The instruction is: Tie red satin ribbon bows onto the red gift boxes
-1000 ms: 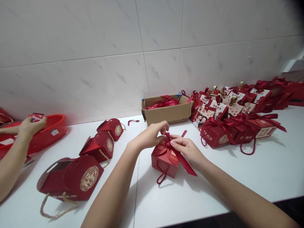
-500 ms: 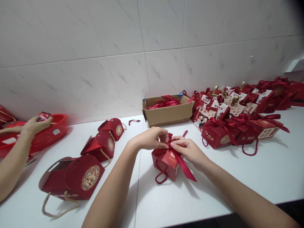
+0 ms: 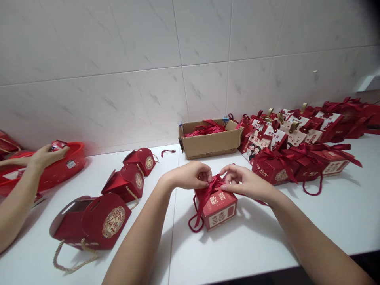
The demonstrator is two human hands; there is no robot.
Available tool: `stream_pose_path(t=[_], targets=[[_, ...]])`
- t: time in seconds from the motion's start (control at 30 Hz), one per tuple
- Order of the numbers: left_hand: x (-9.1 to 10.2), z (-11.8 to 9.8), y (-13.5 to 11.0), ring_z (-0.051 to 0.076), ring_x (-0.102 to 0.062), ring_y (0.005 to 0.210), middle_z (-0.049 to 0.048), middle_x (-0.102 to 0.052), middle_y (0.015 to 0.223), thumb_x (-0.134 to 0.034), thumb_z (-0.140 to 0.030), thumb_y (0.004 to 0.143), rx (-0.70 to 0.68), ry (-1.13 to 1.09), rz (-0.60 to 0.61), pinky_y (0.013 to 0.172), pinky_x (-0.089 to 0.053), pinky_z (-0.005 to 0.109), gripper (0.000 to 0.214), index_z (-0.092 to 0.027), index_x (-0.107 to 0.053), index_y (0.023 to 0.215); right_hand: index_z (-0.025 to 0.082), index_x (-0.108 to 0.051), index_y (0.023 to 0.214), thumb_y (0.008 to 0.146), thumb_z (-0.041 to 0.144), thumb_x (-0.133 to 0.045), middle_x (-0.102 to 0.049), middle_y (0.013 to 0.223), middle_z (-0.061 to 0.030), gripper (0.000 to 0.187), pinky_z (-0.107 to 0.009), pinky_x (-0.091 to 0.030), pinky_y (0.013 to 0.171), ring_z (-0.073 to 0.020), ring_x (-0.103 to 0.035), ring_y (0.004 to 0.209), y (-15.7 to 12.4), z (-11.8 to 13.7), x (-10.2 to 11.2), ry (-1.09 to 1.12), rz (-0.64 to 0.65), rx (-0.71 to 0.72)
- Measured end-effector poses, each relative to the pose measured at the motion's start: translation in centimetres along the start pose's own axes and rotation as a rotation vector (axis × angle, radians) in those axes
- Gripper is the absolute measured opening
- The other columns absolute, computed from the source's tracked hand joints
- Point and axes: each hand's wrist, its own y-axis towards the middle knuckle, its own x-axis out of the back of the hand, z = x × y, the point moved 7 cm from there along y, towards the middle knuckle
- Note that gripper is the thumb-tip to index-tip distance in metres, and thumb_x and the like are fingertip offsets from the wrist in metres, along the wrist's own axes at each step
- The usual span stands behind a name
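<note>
A small red gift box [image 3: 218,208] with gold characters stands on the white counter [image 3: 267,237] in front of me. A dark red ribbon [image 3: 208,194] crosses its top and hangs down its left side beside a red cord handle [image 3: 193,223]. My left hand [image 3: 190,175] is closed and pinches the ribbon at the top left of the box. My right hand [image 3: 243,181] is closed on the ribbon at the top right, and one end trails under my wrist.
A cardboard box of red ribbons [image 3: 209,138] stands by the tiled wall. Several tied gift boxes [image 3: 297,146] crowd the right side. Three open red boxes [image 3: 124,182] lie at left. Another person's hand [image 3: 44,155] holds a small item over a red basin [image 3: 62,166].
The gift box has turned so its labelled front faces me. My hands have moved apart, drawing the ribbon across its top. The other person's hand stayed near the basin.
</note>
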Motion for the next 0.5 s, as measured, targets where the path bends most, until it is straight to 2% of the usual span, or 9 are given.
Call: stream_pose_path(t=[0.2, 0.27, 0.33, 0.37, 0.43, 0.5], targets=[[0.0, -0.8, 0.0, 0.012, -0.053, 0.062, 0.0011, -0.061, 0.071, -0.053, -0.021, 0.07, -0.015, 0.005, -0.025, 0.057, -0.04, 0.023, 0.009, -0.016, -0.057, 0.077, 0.021, -0.057, 0.101, 0.074, 0.038, -0.066, -0.049, 0.057, 0.0052, 0.033, -0.02, -0.034, 0.046, -0.0089, -0.044, 0.05, -0.9, 0.8, 1.2, 0.102, 0.178, -0.053], [0.0, -0.8, -0.1, 0.012, -0.053, 0.063, 0.0013, -0.061, 0.072, -0.052, -0.02, 0.07, -0.013, 0.011, -0.034, 0.058, -0.041, 0.024, 0.009, -0.016, -0.057, 0.077, 0.022, -0.056, 0.104, 0.075, 0.038, -0.066, -0.047, 0.053, 0.007, 0.035, -0.019, -0.03, 0.041, -0.0072, -0.039, 0.044, -1.4, 0.8, 1.3, 0.076, 0.297, -0.104], [0.0, -0.8, -0.1, 0.012, -0.053, 0.064, 0.0014, -0.061, 0.073, -0.051, -0.02, 0.07, -0.01, 0.016, -0.032, 0.058, -0.041, 0.024, 0.009, -0.016, -0.056, 0.077, 0.022, -0.058, 0.108, 0.076, 0.04, -0.064, -0.05, 0.053, 0.0057, 0.037, -0.019, -0.03, 0.039, -0.0078, -0.041, 0.044, -1.4, 0.7, 1.5, 0.001, 0.329, -0.11], [0.0, -0.8, -0.1, 0.013, -0.054, 0.065, 0.0015, -0.061, 0.074, -0.05, -0.02, 0.071, -0.013, 0.018, -0.025, 0.059, -0.041, 0.024, 0.01, -0.017, -0.056, 0.078, 0.022, -0.059, 0.109, 0.077, 0.041, -0.062, -0.055, 0.059, 0.003, 0.037, -0.019, -0.035, 0.041, -0.0093, -0.047, 0.049, -1.1, 0.8, 1.8, -0.035, 0.288, -0.077], [-0.2, -0.9, -0.1, 0.013, -0.053, 0.066, 0.0019, -0.061, 0.077, -0.048, -0.02, 0.073, -0.023, 0.034, -0.013, 0.059, -0.041, 0.024, 0.011, -0.017, -0.056, 0.081, 0.024, -0.059, 0.112, 0.079, 0.04, -0.06, -0.064, 0.083, -0.0033, 0.037, -0.023, -0.047, 0.055, -0.0137, -0.058, 0.067, -0.4, 1.2, 2.0, -0.072, 0.171, 0.044], [-0.4, -1.0, -0.1, 0.014, -0.053, 0.068, 0.0027, -0.06, 0.079, -0.046, -0.02, 0.076, -0.041, 0.067, -0.001, 0.059, -0.04, 0.024, 0.012, -0.017, -0.056, 0.082, 0.026, -0.058, 0.114, 0.079, 0.036, -0.06, -0.062, 0.109, -0.0056, 0.037, -0.028, -0.051, 0.074, -0.0171, -0.06, 0.088, 0.2, 1.7, 1.3, -0.069, 0.125, 0.176]])
